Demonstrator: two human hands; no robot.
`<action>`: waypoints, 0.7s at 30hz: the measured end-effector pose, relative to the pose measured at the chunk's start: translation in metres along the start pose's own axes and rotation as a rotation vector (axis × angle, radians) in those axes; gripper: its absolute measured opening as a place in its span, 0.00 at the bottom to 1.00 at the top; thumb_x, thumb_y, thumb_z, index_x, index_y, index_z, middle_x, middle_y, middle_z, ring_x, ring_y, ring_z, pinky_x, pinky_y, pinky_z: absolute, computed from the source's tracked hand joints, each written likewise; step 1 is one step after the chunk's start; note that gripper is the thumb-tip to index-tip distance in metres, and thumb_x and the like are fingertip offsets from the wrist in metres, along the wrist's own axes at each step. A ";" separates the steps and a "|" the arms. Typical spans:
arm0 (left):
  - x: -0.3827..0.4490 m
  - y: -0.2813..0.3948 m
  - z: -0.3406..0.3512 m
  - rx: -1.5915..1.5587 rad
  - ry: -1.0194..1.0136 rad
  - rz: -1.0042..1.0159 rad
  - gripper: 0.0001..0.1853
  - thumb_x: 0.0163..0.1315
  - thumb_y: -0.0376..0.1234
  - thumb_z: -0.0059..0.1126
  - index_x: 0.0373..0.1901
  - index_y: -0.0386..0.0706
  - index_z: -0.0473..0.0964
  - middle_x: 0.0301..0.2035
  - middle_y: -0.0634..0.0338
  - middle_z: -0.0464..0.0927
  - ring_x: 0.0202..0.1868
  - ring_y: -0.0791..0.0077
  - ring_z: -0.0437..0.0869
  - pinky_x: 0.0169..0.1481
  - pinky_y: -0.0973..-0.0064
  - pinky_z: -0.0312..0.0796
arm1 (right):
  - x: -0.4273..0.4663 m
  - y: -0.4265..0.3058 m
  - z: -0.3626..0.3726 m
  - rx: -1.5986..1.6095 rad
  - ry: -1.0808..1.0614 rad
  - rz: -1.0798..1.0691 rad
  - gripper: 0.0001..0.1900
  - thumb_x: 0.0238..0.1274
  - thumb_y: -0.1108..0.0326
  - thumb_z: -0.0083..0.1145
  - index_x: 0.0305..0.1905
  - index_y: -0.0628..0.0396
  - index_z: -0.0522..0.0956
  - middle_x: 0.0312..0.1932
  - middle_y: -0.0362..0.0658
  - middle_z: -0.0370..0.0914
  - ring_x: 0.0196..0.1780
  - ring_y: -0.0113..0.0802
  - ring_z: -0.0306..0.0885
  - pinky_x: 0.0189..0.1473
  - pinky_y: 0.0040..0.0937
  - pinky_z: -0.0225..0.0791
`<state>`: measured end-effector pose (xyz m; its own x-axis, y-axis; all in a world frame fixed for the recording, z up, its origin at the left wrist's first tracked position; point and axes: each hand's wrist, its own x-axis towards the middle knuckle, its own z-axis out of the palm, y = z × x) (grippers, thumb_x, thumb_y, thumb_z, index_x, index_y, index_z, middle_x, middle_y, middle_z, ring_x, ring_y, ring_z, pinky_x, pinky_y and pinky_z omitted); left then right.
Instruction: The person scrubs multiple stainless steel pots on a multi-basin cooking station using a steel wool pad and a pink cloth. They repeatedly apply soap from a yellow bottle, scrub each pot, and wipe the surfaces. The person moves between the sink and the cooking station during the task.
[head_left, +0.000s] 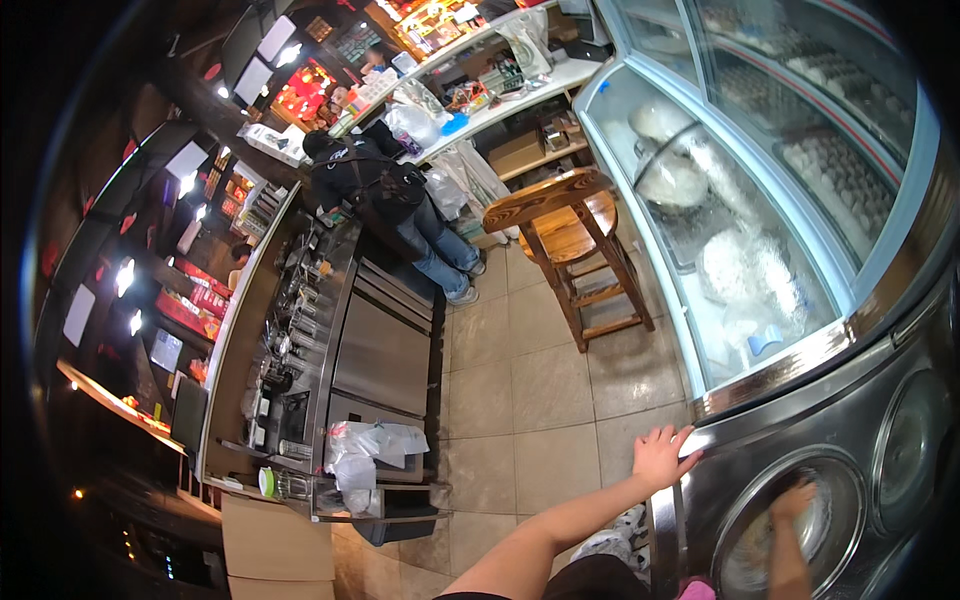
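Note:
My left hand (661, 457) rests on the near edge of a stainless steel counter (731, 431), fingers spread and holding nothing. My right arm reaches into a round metal basin (739, 517) set in that counter, and my right hand (793, 499) is near its inner wall. Whether those fingers hold something is too blurred to tell. Pale, streaky matter shows on the basin's bottom. Beside it is a second round opening (904, 446) in the steel top.
A glass-fronted display chiller (697, 225) adjoins the counter. A wooden high-backed chair (574, 232) stands on the tiled floor (551, 390). Across the aisle, a steel worktop (322, 300) carries utensils and hanging plastic bags (367, 450). A co-worker (375, 187) stands bent at its far end.

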<state>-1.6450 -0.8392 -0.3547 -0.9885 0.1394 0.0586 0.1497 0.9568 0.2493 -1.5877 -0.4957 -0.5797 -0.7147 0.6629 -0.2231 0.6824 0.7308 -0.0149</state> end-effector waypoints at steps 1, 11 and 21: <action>0.004 0.002 0.001 -0.007 0.001 0.002 0.25 0.53 0.54 0.49 0.49 0.54 0.69 0.35 0.60 0.71 0.38 0.66 0.73 0.35 0.63 0.62 | -0.014 -0.009 0.017 -0.108 -0.146 -0.087 0.26 0.63 0.59 0.37 0.59 0.69 0.58 0.64 0.60 0.50 0.65 0.45 0.53 0.66 0.36 0.45; -0.009 0.004 0.012 0.059 0.095 0.123 0.25 0.53 0.51 0.49 0.53 0.57 0.66 0.45 0.59 0.68 0.49 0.64 0.67 0.48 0.56 0.59 | -0.037 0.107 -0.012 0.519 -0.365 -0.559 0.35 0.56 0.53 0.51 0.64 0.58 0.53 0.62 0.56 0.54 0.63 0.50 0.54 0.63 0.42 0.49; -0.155 0.101 0.119 -0.628 -0.216 1.016 0.10 0.47 0.39 0.49 0.29 0.46 0.72 0.32 0.58 0.71 0.40 0.61 0.73 0.46 0.63 0.63 | -0.082 0.020 -0.038 0.047 -0.447 -0.565 0.37 0.53 0.55 0.55 0.63 0.63 0.53 0.60 0.59 0.56 0.64 0.46 0.54 0.62 0.35 0.50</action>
<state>-1.4791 -0.7342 -0.4537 -0.3885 0.8515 0.3522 0.7840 0.1046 0.6119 -1.5215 -0.5295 -0.5251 -0.8360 0.0485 -0.5466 0.2405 0.9278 -0.2854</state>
